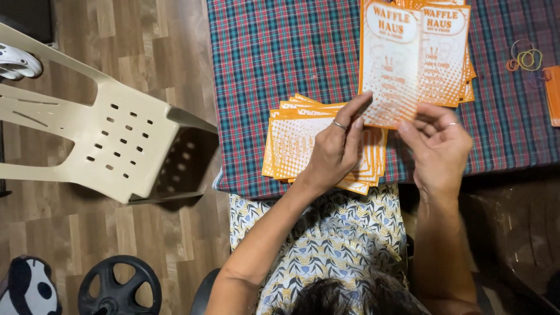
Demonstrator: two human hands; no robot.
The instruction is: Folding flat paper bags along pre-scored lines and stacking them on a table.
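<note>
My left hand (337, 147) and my right hand (438, 143) hold an orange-and-white printed card (389, 64) upright by its lower edge, above a table with a plaid cloth (280, 52). The left fingers pinch the card's lower left corner, the right fingers its lower right edge. Under my left hand lies a fanned pile of the same orange cards (291, 143) near the table's front edge. A second stack of the cards (446, 55) lies farther back, partly behind the held card.
Several coloured rubber bands (526, 60) and an orange object (553, 93) lie at the table's right edge. A beige plastic chair (116, 140) lies tipped on the wooden floor to the left. A black wheel (119, 287) and shoes sit on the floor.
</note>
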